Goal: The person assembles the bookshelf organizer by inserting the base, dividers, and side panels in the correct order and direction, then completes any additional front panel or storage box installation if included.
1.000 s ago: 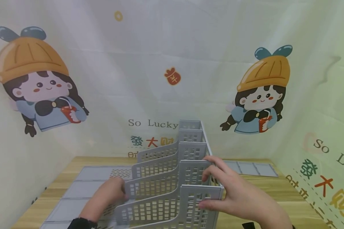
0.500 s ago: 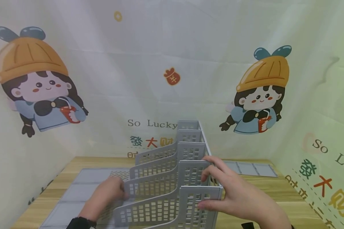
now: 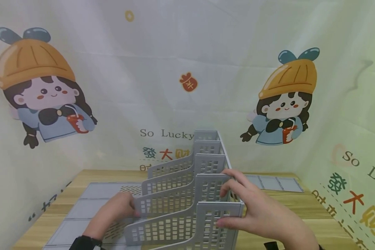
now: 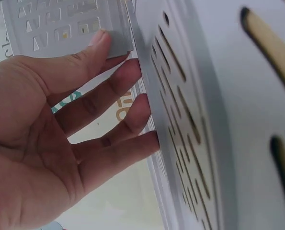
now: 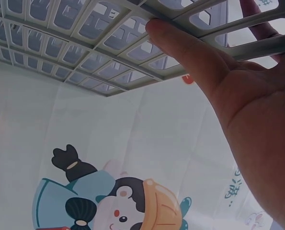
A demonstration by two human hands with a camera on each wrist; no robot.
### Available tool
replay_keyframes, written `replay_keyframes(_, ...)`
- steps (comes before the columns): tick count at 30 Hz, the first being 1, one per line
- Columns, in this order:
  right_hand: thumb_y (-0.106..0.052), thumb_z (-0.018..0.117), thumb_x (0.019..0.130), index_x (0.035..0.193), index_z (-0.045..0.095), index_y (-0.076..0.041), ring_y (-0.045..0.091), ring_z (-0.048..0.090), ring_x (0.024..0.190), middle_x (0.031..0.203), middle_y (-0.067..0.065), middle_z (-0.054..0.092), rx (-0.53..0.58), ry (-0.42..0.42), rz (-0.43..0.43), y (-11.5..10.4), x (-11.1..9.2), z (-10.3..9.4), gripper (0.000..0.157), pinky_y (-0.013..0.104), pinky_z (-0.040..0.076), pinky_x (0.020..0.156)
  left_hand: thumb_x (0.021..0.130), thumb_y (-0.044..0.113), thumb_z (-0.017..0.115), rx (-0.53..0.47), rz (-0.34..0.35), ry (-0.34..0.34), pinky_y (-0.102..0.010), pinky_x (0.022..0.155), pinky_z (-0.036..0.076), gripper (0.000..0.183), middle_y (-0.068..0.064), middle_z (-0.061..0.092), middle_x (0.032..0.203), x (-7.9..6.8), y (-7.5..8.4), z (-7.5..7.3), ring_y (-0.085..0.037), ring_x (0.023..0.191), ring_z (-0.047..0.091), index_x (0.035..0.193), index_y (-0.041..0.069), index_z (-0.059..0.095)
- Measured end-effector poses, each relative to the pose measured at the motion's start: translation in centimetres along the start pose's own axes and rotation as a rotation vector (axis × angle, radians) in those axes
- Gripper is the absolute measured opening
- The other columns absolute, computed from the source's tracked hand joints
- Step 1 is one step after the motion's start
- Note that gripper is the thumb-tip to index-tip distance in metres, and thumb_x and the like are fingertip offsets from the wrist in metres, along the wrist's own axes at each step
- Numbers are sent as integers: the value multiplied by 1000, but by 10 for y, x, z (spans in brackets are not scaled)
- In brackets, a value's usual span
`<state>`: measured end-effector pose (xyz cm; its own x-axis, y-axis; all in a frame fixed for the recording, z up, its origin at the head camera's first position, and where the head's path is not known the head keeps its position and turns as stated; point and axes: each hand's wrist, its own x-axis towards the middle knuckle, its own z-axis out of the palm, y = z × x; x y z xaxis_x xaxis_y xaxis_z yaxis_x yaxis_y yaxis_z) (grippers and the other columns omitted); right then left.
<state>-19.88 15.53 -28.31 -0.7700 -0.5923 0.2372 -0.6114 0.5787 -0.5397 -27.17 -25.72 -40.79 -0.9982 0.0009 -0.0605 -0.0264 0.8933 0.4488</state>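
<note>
A grey plastic file rack [image 3: 219, 205] with several perforated, sloping dividers stands in the middle of the head view. My left hand [image 3: 117, 208] is at the low front end of one divider [image 3: 165, 199], pinching its corner. In the left wrist view the thumb [image 4: 100, 43] lies on that divider [image 4: 27, 45], while the other fingertips touch the edge of a slotted grey panel [image 4: 204, 91]. My right hand [image 3: 253, 208] grips the tall back corner of the rack, thumb on the nearest divider and fingers over the one behind. In the right wrist view its thumb [image 5: 180, 45] presses the lattice [image 5: 128, 88].
Flat grey panels [image 3: 78, 208] lie on the wooden table [image 3: 287, 205] to the left. Another flat grey strip [image 3: 278, 184] lies behind the rack at the right. A printed cloth [image 3: 150, 86] hangs at the back and along the sides.
My left hand has shifted very slightly at the divider's corner, and the rack's front has edged a little left. The right hand keeps its grip. The cloth's lower left edge shows differently.
</note>
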Motion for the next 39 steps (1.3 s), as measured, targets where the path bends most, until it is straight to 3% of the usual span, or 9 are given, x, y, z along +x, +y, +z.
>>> replay_keyframes(5, -67, 82, 83, 109, 57, -35, 40, 49, 144, 170, 7, 35, 1, 6, -2, 1, 0, 0, 48, 62, 54, 104, 75, 17, 92, 6, 8, 1, -34, 66, 56, 19, -4, 75, 73, 1, 2, 2, -17, 67, 62, 75, 6, 77)
replay_keyframes(15, -69, 80, 83, 110, 58, -32, 36, 51, 141, 168, 6, 37, -9, 9, -14, 3, -1, 1, 51, 59, 55, 102, 74, 15, 92, 77, 13, 20, -44, 75, 61, 24, -6, 72, 79, 5, 7, 9, -19, 73, 64, 85, 4, 74)
replay_keyframes(22, -70, 79, 83, 110, 59, -31, 37, 51, 142, 169, 6, 36, -9, 20, -12, 4, -2, 1, 52, 60, 55, 103, 74, 9, 88, 37, 26, -9, -47, 79, 62, 19, -7, 75, 83, 5, 7, 7, -20, 77, 68, 88, 3, 76)
replay_keyframes(28, -70, 79, 83, 109, 57, -35, 38, 50, 143, 168, 7, 38, -19, 22, -15, 5, -3, 2, 49, 61, 54, 104, 76, -7, 71, -23, 35, -96, -54, 91, 62, 49, -12, 77, 104, 6, 2, -3, -31, 99, 73, 126, -5, 71)
replay_keyframes(31, -68, 80, 84, 109, 57, -36, 38, 50, 143, 168, 7, 39, -19, 24, -19, 5, -4, 2, 47, 62, 54, 104, 79, -10, 61, -24, 80, -61, -59, 101, 57, 58, -18, 74, 119, 8, 0, -5, -40, 115, 70, 137, -4, 63)
replay_keyframes(34, -67, 81, 84, 109, 57, -35, 38, 50, 143, 167, 7, 39, -25, 25, -23, 5, -4, 3, 47, 62, 54, 103, 99, 0, 52, -49, 152, 62, -65, 112, 49, 47, -27, 64, 139, 11, 2, -3, -48, 133, 60, 145, -3, 57)
replay_keyframes(36, -67, 80, 84, 109, 57, -35, 38, 51, 143, 168, 7, 38, -25, 19, -22, 5, -4, 3, 47, 61, 55, 101, 112, 15, 41, -69, 210, 134, -66, 120, 41, 45, -31, 54, 153, 13, 6, 0, -51, 145, 50, 152, -4, 51)
replay_keyframes(39, -66, 80, 85, 110, 57, -34, 39, 50, 144, 168, 7, 37, -14, 9, -15, 4, -4, 3, 47, 60, 55, 100, 117, 40, 21, -92, 274, 132, -66, 129, 27, 66, -30, 34, 169, 15, 12, 5, -51, 158, 31, 162, -7, 34)
